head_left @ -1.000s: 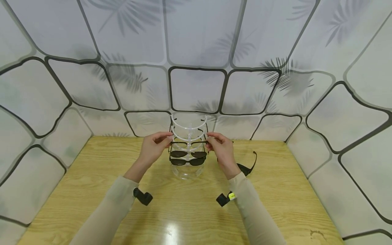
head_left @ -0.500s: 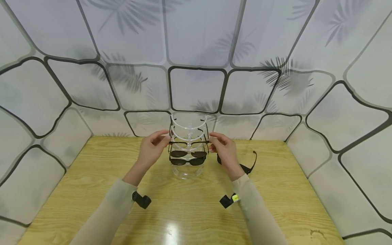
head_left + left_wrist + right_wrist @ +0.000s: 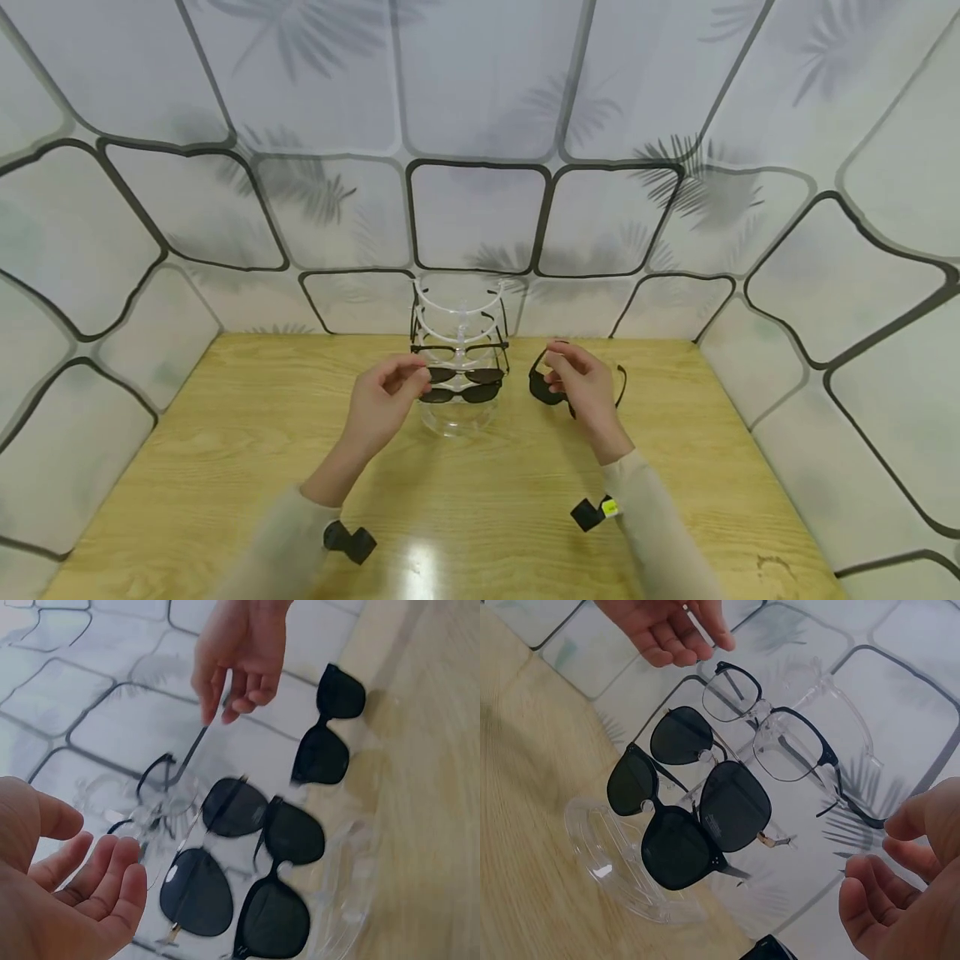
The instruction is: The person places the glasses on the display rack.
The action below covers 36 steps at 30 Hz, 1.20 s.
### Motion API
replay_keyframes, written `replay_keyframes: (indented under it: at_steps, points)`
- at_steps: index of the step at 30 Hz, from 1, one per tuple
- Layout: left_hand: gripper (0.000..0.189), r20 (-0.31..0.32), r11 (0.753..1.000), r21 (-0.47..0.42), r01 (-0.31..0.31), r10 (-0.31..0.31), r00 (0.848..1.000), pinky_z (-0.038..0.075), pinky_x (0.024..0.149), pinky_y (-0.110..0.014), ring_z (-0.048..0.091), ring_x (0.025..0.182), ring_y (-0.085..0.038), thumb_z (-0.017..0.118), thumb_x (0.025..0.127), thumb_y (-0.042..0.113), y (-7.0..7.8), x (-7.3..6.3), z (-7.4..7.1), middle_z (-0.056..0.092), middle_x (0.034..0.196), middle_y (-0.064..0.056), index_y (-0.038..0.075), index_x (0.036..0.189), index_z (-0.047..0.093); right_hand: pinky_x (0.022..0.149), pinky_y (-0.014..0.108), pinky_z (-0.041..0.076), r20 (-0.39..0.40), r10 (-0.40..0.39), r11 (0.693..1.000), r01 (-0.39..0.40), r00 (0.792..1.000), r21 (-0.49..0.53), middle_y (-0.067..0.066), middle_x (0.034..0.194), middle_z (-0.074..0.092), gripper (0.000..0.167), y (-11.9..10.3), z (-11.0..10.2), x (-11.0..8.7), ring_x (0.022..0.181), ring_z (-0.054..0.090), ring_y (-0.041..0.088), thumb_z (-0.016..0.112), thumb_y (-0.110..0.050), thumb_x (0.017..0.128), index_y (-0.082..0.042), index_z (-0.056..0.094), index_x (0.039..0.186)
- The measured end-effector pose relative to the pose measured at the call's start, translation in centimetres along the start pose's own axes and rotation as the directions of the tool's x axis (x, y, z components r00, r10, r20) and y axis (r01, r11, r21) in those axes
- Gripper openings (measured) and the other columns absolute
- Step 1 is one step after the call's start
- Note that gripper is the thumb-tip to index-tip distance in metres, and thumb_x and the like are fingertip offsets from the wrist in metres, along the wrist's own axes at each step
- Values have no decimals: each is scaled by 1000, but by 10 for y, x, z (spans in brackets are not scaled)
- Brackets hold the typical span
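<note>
A clear display stand (image 3: 459,427) holds clear-lens eyeglasses (image 3: 795,746) with a dark upper rim. Below these sit thin metal-framed sunglasses (image 3: 735,806) and black-framed sunglasses (image 3: 676,851). My left hand (image 3: 384,406) is at the stand's left side, overlapping the sunglasses' left ends in the head view; its fingers are loosely bent and hold nothing. My right hand (image 3: 587,390) is right of the stand, above another pair of black sunglasses (image 3: 546,388) on the table, partly hiding them. In the right wrist view its fingers are loosely curled around nothing.
The stand's upper arms (image 3: 457,310) carry no glasses at the front. A wooden table (image 3: 480,517) lies under everything. Patterned panels (image 3: 480,217) enclose the back and both sides.
Both hands have come away from the clear-lens eyeglasses, which stay on the stand. My left hand has lowered toward the sunglasses; my right has moved right, over the loose pair.
</note>
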<state>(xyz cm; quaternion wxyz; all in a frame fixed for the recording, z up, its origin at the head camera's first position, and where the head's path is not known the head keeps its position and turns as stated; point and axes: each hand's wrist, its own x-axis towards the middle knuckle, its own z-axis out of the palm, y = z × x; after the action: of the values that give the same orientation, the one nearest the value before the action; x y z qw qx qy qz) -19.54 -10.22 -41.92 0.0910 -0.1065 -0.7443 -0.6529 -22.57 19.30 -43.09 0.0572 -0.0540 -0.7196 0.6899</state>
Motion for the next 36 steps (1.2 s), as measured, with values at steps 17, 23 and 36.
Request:
replay_keyframes:
  at_steps: [17,23,36]
  points:
    - [28,280,1000,-27,15,-7,960,57,83,-21,71,97,-20,67,102,7,-24,-25,93,73,109,-24,-3,128,69,67,22,60,-145,-7,999,-1,989,-54,-14,83,71,27,26,-51,-20,72,68,6,66,-14,104,1,71,126]
    - [31,297,1000,14,12,-16,955,58,91,-28,72,104,-33,67,103,13,-37,-21,118,75,112,-19,0,132,68,68,24,61,-182,10,998,-21,983,-55,-14,83,71,27,34,-64,-26,73,68,7,66,-14,105,1,70,127]
    - [49,164,996,79,48,-61,985,56,102,-54,65,122,-42,63,103,17,-53,-3,165,65,130,-30,-4,147,55,66,24,60,-234,35,998,-44,972,-34,-13,81,71,20,47,-76,-28,71,69,9,66,-12,104,0,72,119]
